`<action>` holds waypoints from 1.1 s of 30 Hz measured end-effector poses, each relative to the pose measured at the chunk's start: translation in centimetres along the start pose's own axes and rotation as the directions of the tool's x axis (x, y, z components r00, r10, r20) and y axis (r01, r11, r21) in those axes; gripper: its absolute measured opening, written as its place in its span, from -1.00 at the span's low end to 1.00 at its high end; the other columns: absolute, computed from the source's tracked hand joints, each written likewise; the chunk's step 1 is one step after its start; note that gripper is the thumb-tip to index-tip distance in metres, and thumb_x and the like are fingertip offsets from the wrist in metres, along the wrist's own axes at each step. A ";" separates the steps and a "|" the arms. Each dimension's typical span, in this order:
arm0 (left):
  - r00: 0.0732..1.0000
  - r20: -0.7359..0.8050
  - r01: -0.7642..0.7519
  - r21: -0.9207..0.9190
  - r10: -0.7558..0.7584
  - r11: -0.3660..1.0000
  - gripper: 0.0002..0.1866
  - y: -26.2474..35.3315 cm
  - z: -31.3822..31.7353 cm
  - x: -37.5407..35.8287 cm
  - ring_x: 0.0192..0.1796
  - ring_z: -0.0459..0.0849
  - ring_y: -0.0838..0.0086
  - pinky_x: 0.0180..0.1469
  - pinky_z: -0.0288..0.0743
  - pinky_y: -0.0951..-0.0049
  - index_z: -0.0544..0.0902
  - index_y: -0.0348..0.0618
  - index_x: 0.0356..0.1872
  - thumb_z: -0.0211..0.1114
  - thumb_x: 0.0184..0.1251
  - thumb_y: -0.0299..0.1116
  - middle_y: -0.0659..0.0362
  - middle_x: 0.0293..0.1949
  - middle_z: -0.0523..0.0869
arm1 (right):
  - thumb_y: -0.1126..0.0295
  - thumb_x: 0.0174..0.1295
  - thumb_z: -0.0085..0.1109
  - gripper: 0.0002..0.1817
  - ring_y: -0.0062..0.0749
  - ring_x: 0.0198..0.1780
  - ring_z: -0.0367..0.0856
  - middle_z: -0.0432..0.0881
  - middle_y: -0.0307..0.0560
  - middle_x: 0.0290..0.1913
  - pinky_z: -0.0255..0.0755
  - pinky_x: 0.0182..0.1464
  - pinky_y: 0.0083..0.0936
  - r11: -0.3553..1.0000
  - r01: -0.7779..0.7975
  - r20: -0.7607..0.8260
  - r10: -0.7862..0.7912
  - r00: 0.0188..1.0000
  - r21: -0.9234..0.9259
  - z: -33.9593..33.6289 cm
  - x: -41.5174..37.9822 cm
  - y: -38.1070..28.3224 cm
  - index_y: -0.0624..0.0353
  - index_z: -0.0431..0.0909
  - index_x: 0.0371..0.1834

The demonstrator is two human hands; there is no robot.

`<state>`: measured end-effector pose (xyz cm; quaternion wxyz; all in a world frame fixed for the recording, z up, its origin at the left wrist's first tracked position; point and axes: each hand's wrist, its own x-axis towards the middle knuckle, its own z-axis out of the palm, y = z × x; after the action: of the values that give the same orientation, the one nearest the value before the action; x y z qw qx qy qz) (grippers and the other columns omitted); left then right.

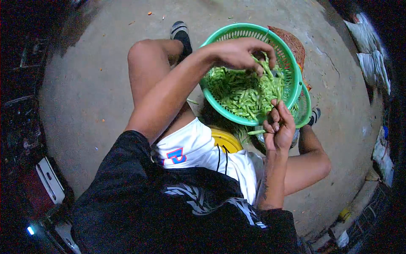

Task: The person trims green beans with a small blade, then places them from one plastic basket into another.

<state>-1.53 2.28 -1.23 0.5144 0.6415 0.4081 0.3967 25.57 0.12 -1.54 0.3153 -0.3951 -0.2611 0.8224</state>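
You are most probably in a home, in a plain household area where food is prepared on the ground. Around your basket [291, 55] you have a grey floor [105, 72] which looks like concrete, cracked to the right and with small orange scraps [149, 13] beyond it. Green pods [249, 95] fill the basket, and a reddish sack [294, 44] lies just behind it. You wear shorts [186, 144] and open sandals [179, 27], as people do at home. Well right of the basket are crumpled white sacks [372, 70]; well left is dark clutter, too dim to name.
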 end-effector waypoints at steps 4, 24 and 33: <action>0.994 0.030 0.109 -0.070 -0.107 0.992 -0.62 0.0 1.6 0.0 -0.04 0.68 0.51 0.06 0.53 0.43 0.61 -0.20 0.11 0.41 0.27 -0.48 0.20 -0.16 0.75 | 0.29 0.53 0.10 -0.74 -0.78 -0.68 0.09 0.41 -0.34 -0.54 0.02 -0.65 -0.75 1.000 -0.022 -0.010 0.022 1.000 0.022 0.0 0.1 0.0 0.28 0.60 0.04; 0.993 -0.008 0.115 -0.045 -0.116 0.992 -0.55 -0.2 -0.6 -0.2 0.10 0.66 0.47 0.12 0.58 0.42 0.61 -0.21 0.17 0.47 0.24 -0.49 0.19 0.05 0.69 | 0.36 0.49 0.15 -0.79 -0.80 -0.65 0.14 0.51 -0.30 -0.42 0.02 -0.64 -0.78 0.998 -0.016 -0.015 0.017 1.000 0.066 0.0 0.2 -0.2 0.31 0.60 -0.03; 0.990 0.141 0.032 -0.088 -0.020 0.996 -0.52 0.5 1.7 0.3 0.16 0.63 0.43 0.24 0.53 0.34 0.60 -0.23 0.19 0.44 0.21 -0.53 0.15 0.05 0.70 | 0.34 0.49 0.17 -0.79 -0.81 -0.64 0.13 0.50 -0.34 -0.41 0.00 -0.62 -0.78 0.997 0.018 0.006 -0.018 1.000 0.070 -0.2 0.5 0.0 0.28 0.60 -0.02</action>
<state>0.19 1.91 -1.03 0.5752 0.6386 0.3611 0.3618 25.54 0.51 -1.91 0.3353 -0.3789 -0.2369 0.8294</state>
